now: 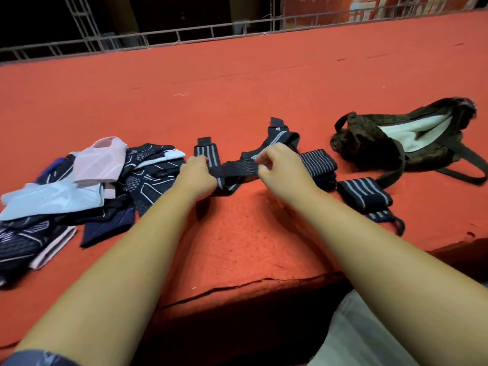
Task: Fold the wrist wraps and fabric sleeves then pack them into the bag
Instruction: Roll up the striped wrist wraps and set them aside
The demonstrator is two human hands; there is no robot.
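Note:
A dark wrist wrap with grey stripes [239, 169] lies stretched across the red surface between my hands. My left hand [196, 174] grips its left end, and my right hand [284, 167] pinches it near the right. Another striped wrap [280, 136] trails away behind my right hand. A folded wrap [320, 165] lies just right of that hand, and another folded one [364, 192] sits nearer the front. The dark patterned bag [369, 141] lies at the right with its mouth open, showing a white lining. A heap of fabric sleeves [79, 186] lies at the left.
The red carpeted platform [250, 80] stretches far back to a metal railing [163, 38]. Its front edge [237, 286] drops off just before my body. The bag's straps [464, 175] lie spread toward the right edge.

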